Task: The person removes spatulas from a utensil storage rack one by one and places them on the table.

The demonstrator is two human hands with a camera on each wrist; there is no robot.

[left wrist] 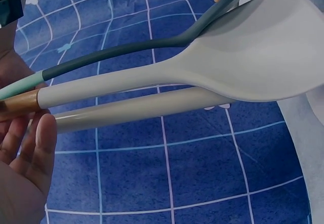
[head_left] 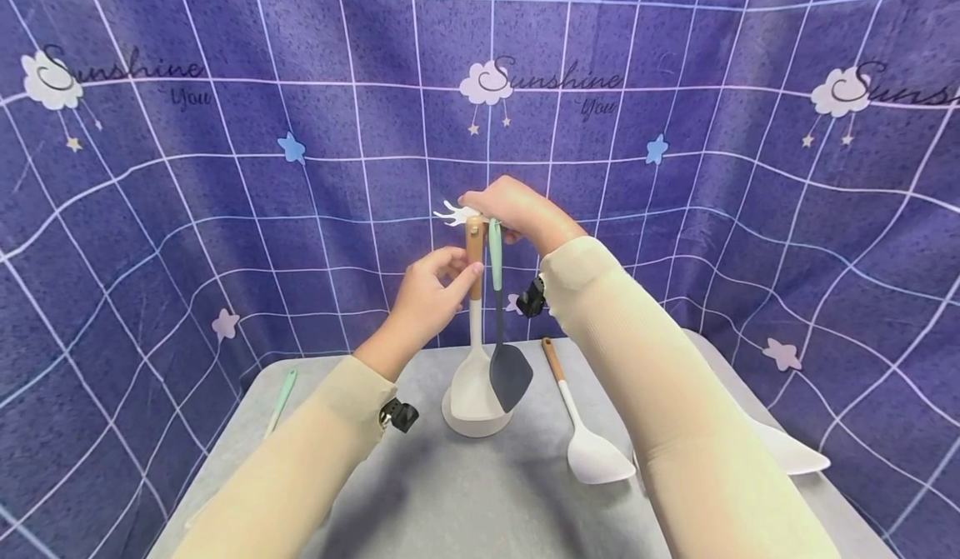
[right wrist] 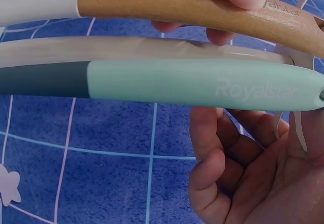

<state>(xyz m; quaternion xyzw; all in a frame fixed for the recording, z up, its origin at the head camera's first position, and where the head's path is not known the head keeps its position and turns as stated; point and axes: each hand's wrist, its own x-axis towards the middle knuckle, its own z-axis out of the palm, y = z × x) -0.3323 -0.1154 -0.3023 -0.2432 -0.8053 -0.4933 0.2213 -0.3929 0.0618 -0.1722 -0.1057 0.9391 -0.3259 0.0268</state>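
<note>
A white utensil stand [head_left: 454, 214] has branching hooks at its top and a round base on the table. My left hand [head_left: 433, 288] pinches the wooden handle of a white spatula [head_left: 474, 388] that stands upright against the stand's pole. Beside it, on the right, hangs a dark grey spatula [head_left: 512, 376] with a mint handle [right wrist: 192, 85]. My right hand [head_left: 517, 205] grips the stand's top from above, its fingers curled behind the mint handle in the right wrist view. Part of its hold is hidden by the handles.
On the grey table [head_left: 420, 492] at right lies a white spatula with a wooden handle [head_left: 555, 361]. Another white utensil [head_left: 795, 451] is partly behind the right sleeve. A mint-handled utensil [head_left: 285, 392] lies at left, partly covered by the left sleeve. A blue curtain [head_left: 375, 126] hangs behind.
</note>
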